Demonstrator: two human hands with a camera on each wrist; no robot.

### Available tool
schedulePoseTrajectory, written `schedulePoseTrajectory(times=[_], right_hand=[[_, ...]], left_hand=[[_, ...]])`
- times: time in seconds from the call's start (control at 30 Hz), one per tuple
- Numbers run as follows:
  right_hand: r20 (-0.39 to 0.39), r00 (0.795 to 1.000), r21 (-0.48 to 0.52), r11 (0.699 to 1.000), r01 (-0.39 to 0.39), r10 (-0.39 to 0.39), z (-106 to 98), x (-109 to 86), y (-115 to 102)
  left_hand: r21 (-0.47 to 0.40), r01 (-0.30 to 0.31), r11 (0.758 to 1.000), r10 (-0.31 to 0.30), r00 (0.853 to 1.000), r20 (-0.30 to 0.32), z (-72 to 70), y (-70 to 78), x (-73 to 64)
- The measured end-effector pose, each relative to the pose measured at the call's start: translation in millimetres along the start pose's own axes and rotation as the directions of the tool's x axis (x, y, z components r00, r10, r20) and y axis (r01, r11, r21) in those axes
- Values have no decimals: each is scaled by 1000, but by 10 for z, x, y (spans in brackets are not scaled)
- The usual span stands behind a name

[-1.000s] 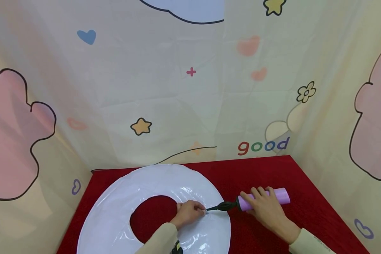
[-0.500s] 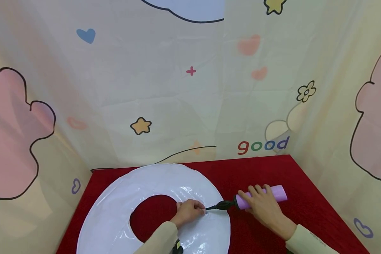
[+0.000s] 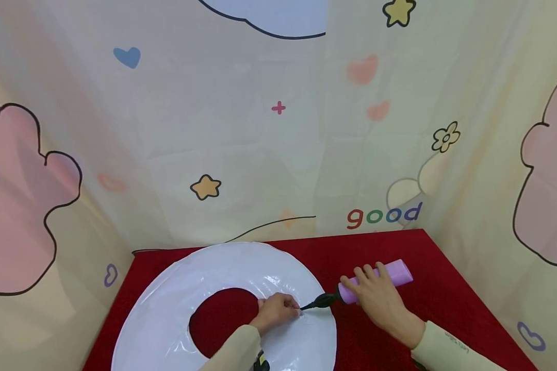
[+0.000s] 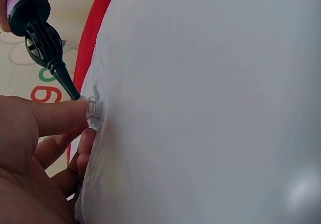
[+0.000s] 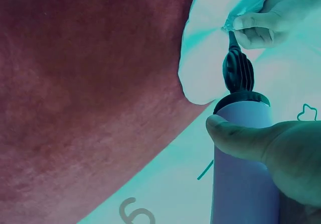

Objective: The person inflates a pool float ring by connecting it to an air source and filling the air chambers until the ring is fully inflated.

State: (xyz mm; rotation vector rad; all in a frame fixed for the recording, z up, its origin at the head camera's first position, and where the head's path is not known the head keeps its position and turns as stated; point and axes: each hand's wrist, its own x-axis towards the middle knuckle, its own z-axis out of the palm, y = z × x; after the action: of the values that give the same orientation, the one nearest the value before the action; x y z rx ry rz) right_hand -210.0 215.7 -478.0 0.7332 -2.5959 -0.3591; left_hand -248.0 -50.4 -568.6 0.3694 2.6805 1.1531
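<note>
A large white inflatable swim ring point(image 3: 167, 304) lies on a red-covered table. Over its right side, my left hand point(image 3: 276, 312) pinches the small clear valve point(image 4: 92, 108) between thumb and fingers. My right hand point(image 3: 378, 299) grips the lilac barrel of a hand air pump point(image 3: 399, 271), its fingers wrapped across the top. From the barrel a black nozzle point(image 3: 324, 300) points left, and its thin tip meets the valve at my left fingertips. In the right wrist view the thumb point(image 5: 241, 138) lies across the barrel just behind the black collar.
Red cloth point(image 3: 366, 247) covers the table behind and right of the ring. A pale printed fabric backdrop point(image 3: 241, 129) rises along the table's back and both sides. Something black and yellow point(image 3: 261, 361) shows at my left sleeve.
My right hand and the pump have shifted left, and the barrel now slants more steeply, its far end raised in the head view. My left hand keeps its place at the valve.
</note>
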Motion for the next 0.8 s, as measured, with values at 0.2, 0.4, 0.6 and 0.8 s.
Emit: schedulePoseTrajectory(times=[0.2, 0.4, 0.6, 0.8], right_hand=[[63, 998, -37, 999, 16, -13, -53, 40, -36], [67, 997, -74, 996, 46, -41, -64, 56, -32], [61, 996, -90, 994, 63, -58, -33, 49, -7], [80, 996, -85, 995, 54, -47, -66, 47, -9]], left_hand=[[54, -28, 998, 31, 999, -40, 49, 7, -38], [91, -76, 993, 84, 993, -88, 61, 30, -90], [97, -103, 990, 113, 988, -104, 56, 34, -83], [137, -102, 985, 118, 986, -114, 68, 79, -83]])
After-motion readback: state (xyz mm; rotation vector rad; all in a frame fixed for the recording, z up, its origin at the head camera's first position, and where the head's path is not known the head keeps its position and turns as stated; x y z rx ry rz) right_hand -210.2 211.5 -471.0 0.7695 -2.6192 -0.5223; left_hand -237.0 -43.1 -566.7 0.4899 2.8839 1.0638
